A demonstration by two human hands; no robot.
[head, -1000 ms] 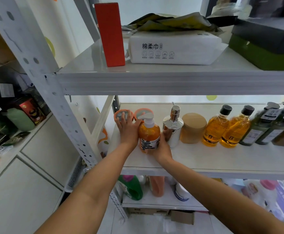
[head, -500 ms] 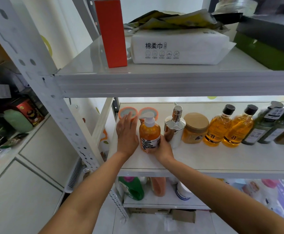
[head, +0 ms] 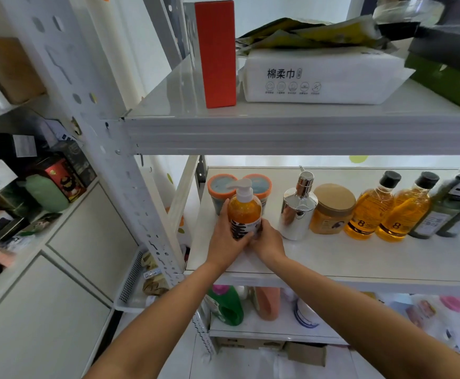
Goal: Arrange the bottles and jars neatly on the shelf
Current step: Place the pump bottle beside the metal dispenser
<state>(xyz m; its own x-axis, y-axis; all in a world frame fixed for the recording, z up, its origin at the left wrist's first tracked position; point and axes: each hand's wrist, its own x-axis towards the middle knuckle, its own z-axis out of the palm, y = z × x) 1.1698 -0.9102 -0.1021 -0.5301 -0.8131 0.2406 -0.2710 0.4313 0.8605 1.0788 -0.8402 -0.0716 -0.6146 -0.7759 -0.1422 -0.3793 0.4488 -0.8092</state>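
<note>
Head view: the white shelf (head: pixel 360 258) carries a row of bottles and jars along its back. At its nine-o'clock end, the orange pump bottle (head: pixel 244 212) stands upright, long axis vertical, nozzle pointing toward nine o'clock, just in front of two orange-rimmed jars (head: pixel 222 187). Left hand (head: pixel 224 242) and right hand (head: pixel 268 242) wrap its base from either side, fingers curled against it, equally near. The silver dispenser (head: pixel 297 212) stands apart at three o'clock.
</note>
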